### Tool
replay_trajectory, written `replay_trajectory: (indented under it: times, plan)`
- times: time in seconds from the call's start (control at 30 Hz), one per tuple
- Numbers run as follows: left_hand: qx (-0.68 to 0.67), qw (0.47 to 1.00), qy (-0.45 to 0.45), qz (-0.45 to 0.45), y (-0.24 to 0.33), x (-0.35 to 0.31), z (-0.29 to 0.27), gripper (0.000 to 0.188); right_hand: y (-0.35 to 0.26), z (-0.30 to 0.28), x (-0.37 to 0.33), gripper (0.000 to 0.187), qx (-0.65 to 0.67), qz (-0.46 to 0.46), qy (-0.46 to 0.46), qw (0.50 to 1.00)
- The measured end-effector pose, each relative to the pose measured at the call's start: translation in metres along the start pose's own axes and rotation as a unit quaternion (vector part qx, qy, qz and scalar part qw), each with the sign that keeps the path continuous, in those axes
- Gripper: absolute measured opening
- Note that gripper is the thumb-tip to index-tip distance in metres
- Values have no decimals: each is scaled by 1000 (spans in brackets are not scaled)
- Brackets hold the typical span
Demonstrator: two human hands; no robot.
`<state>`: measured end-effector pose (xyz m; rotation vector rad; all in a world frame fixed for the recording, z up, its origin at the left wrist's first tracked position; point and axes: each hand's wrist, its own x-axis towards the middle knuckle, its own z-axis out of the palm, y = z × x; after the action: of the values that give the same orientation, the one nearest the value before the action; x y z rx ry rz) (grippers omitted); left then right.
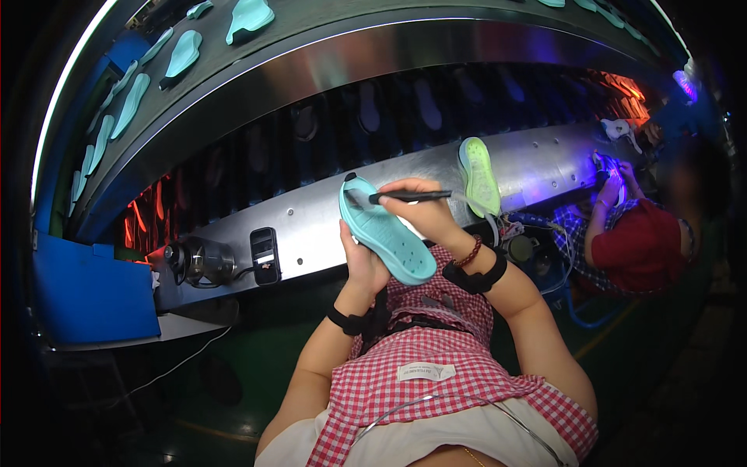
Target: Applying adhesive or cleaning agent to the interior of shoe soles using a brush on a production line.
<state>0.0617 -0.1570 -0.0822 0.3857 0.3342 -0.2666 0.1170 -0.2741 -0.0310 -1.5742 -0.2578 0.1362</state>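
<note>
My left hand (363, 262) grips a teal shoe sole (391, 240) by its left side, with the hollow inner face turned up. Small holes dot the end closest to me, and a dark patch marks the far rim. In my right hand (426, 212) is a black-handled brush (420, 195), pinched between the fingers. Its pale bristles point left into the far end of the sole and appear to touch it. A clear tube trails from the handle's right end. Just beyond my right hand, a yellow-green sole (482, 177) lies on the metal ledge (327, 233).
Teal soles (185, 53) lie on the raised conveyor (311, 17). Dark soles (368, 107) sit below it, between red-glowing heaters. A glass pot (206, 261) and a black rectangular device (265, 255) stand left on the ledge. At right, a co-worker (642, 241) handles something under violet light.
</note>
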Motion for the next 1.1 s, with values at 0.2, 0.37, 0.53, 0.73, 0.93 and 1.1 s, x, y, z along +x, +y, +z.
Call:
replay_trajectory:
  times: [0.2, 0.37, 0.53, 0.73, 0.93, 1.1]
  plan:
    - [38, 998, -17, 46, 32, 10, -12, 70, -29, -4, -33, 21, -208, -105, -131, 964]
    - [66, 995, -62, 31, 45, -4, -6, 74, -51, -32, -41, 19, -178, 66, -281, 941]
    - [1, 989, -141, -43, 26, -13, 16, 74, -50, -23, -17, 16, 31, -18, -68, 997]
    - [-49, 982, -183, -4, 32, -17, 25, 70, -56, -17, -35, 17, 25, -69, -171, 983]
    - [22, 994, -105, 28, 37, -20, 37, 76, -55, -22, -27, 20, -11, -24, -168, 985]
    - [52, 990, -30, 124, 45, -11, 30, 77, -61, -29, -34, 18, 17, -50, -225, 973]
